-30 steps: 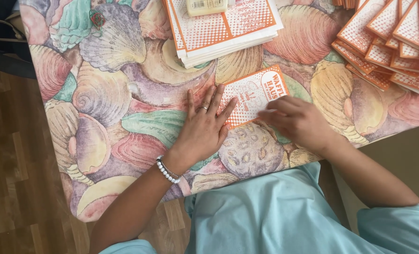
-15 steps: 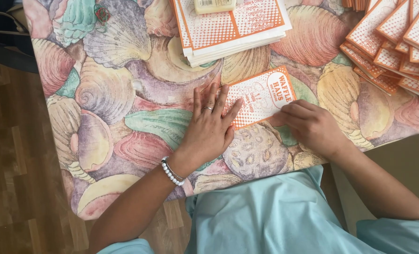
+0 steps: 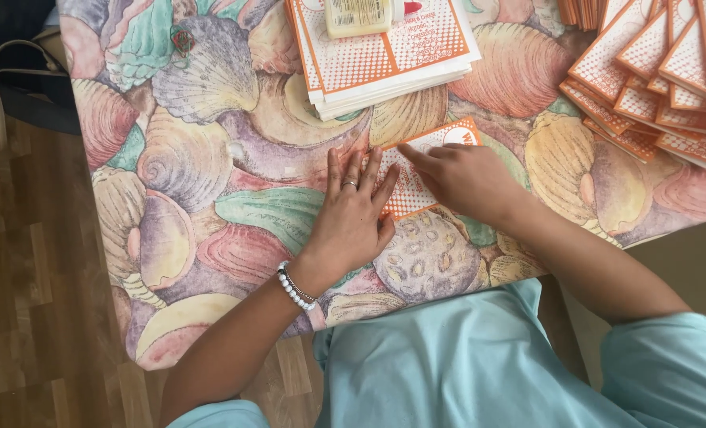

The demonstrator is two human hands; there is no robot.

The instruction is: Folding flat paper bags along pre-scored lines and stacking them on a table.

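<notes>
Orange-and-white paper lies flat on the shell-patterned bench (image 3: 210, 198): a folded sheet (image 3: 416, 170) pinned under both hands just below the stack of flat sheets (image 3: 384, 47). The left hand (image 3: 349, 214) is spread, palm down, fingers holding the sheet's left edge. The right hand (image 3: 460, 178) covers the right part, forefinger pointing left along the upper edge; it seems to press rather than grip, though the fingertips are partly hidden. A moment ago the right hand sat lower, at the sheet's near right corner; it has since slid up and across, which reads as a crease being smoothed. Finished folded pieces (image 3: 662, 79) fan out at the far right.
</notes>
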